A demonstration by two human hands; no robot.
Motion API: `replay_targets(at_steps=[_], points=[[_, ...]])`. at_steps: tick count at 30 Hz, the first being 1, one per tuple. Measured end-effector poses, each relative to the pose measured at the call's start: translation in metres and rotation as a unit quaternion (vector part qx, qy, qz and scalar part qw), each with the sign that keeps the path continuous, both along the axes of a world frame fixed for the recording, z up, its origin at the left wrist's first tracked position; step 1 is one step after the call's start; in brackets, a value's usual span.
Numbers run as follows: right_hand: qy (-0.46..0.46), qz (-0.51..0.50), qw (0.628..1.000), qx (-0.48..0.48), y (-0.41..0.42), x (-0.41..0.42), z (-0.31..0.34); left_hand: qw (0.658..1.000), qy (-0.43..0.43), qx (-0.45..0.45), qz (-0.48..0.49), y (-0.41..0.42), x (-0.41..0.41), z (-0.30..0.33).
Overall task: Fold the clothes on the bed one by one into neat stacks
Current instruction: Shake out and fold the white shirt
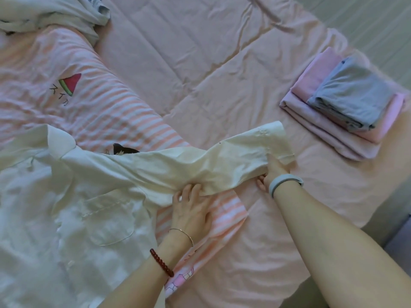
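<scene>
Cloth fills the view: we look down on a bed (211,63) under a creased pale pink sheet. At about eight o'clock lies the white shirt (73,207) we are working on, spread front-up, with a stiff collar (59,141), a chest pocket (109,216) and a thin, slightly see-through weave. One long sleeve (200,165) stretches away towards three o'clock, wrinkled along its length and ending in a cuff.

Our left hand (191,205) rests at the sleeve's lower edge, fingertips tucked under the fabric near the armpit; a thin bangle and a dark red bead bracelet sit on that wrist. Our right hand (273,172), wearing a grey band, grips the sleeve near the cuff, fingers curled into the cloth.

Beneath the shirt, running from ten o'clock down to six, lies a pink-and-white striped garment (100,103) printed with a watermelon slice. At eleven o'clock sits a rumpled pale heap (55,16). At two o'clock stands a neat stack (342,112): pink folded pieces below, a grey-blue one on top.
</scene>
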State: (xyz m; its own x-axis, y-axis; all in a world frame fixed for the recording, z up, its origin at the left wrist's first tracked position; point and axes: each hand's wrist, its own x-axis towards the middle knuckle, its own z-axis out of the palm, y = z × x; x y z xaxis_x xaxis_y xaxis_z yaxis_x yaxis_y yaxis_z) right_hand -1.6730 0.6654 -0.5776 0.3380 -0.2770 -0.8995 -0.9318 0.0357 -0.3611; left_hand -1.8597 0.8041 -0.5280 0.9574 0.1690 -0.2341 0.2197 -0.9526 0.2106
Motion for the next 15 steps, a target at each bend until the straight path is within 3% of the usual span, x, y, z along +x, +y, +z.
replay_targets(at_steps=[3, 6, 11, 15], points=[[-0.011, 0.018, 0.999, -0.034, 0.006, -0.011, 0.003, 0.995, -0.013, -0.102, 0.014, 0.007, -0.008, 0.004], [-0.228, 0.005, 0.966, -0.125, 0.02, -0.021, 0.028, 0.95, -0.034, -0.273, 0.149, 0.021, -0.014, 0.016], [-0.479, 0.109, 0.862, -0.124, 0.068, -0.065, 0.108, 0.771, -0.141, -0.439, 0.44, 0.062, -0.04, 0.061], [-0.612, 0.245, 0.752, -0.003, 0.131, -0.141, 0.173, 0.588, -0.22, -0.528, 0.573, 0.107, -0.099, 0.095]])
